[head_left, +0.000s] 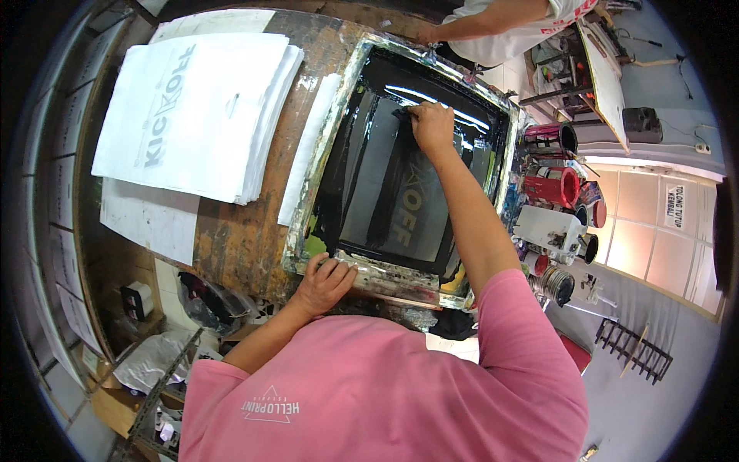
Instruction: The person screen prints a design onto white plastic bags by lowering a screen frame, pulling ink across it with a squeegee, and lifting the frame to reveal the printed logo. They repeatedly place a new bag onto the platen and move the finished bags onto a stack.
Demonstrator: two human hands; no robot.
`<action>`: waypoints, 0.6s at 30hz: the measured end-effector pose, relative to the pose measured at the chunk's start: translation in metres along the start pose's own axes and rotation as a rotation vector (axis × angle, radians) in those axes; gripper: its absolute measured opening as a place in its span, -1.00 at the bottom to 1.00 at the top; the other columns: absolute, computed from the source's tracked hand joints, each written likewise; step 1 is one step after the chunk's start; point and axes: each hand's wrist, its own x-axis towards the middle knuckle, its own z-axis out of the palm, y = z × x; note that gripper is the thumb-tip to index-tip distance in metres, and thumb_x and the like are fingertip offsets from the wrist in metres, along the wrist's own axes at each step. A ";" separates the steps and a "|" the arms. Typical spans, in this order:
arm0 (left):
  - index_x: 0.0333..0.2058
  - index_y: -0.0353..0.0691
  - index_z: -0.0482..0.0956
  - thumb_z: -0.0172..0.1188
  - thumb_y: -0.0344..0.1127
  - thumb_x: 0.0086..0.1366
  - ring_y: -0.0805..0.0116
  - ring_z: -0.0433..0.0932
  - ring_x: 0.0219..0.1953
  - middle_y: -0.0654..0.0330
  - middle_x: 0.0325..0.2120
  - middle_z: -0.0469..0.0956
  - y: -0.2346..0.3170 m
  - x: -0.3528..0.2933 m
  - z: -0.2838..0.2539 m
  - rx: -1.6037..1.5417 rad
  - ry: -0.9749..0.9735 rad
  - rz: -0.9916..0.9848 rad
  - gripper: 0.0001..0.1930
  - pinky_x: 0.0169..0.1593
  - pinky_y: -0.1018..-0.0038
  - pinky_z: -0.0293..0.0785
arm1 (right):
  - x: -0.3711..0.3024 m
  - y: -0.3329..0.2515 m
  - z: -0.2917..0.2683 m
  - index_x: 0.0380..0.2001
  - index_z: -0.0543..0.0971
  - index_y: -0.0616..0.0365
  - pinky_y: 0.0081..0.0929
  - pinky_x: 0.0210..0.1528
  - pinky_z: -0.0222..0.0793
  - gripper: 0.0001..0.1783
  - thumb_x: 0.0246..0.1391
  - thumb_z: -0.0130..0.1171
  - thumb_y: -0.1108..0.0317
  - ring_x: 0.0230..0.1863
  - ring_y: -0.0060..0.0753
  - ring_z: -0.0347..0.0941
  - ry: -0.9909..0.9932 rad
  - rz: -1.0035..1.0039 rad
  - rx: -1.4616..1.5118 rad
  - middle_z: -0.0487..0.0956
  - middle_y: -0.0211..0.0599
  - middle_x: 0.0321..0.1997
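Note:
A screen printing frame [329, 162] lies on the worktable, its wooden rim crusted with paint. Its mesh [362, 215] is dark, with wet black streaks and pale stencil letters in the middle. Toward the far end of the mesh, my right hand [433, 127] is closed on a small black rag [402, 114] pressed against the surface. The rag is mostly covered by my fingers, and its full shape is hidden. At the near left corner, my left hand [326, 285] grips the rim, fingers over the wood.
A stack of printed white sheets [200, 115] lies left on the stained wooden table [239, 239]. Paint cans [550, 185] crowd the right side. Another person's arm [493, 21] reaches in at the far edge. Shelving [85, 192] stands along the left.

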 end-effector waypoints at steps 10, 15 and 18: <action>0.03 -0.14 0.58 0.15 -0.29 0.31 0.26 0.43 0.06 0.23 -0.06 0.48 0.001 -0.003 0.003 0.007 -0.016 -0.002 -0.67 0.30 0.05 0.27 | -0.189 -0.091 -0.076 -0.15 0.75 -0.08 0.06 0.17 0.24 -0.68 -0.02 0.26 0.39 -0.05 -0.21 0.45 -0.427 -0.420 0.193 0.62 -0.35 -0.20; 0.02 -0.14 0.59 0.18 -0.30 0.29 0.26 0.44 0.04 0.23 -0.08 0.48 0.000 -0.003 -0.001 0.003 -0.035 -0.006 -0.68 0.30 0.05 0.25 | -0.097 -0.045 -0.015 -0.17 0.75 -0.09 -0.05 0.07 0.28 -0.73 0.02 0.31 0.37 -0.12 -0.19 0.45 -0.027 -0.159 -0.025 0.62 -0.37 -0.27; 0.01 -0.14 0.59 0.21 -0.31 0.28 0.26 0.45 0.03 0.22 -0.09 0.48 -0.002 0.002 -0.001 -0.006 -0.036 0.011 -0.69 0.30 0.04 0.25 | -0.017 -0.004 -0.001 -0.24 0.75 -0.11 -0.06 0.00 0.30 -0.81 0.11 0.22 0.33 -0.02 -0.18 0.51 -0.087 0.077 -0.116 0.67 -0.33 -0.17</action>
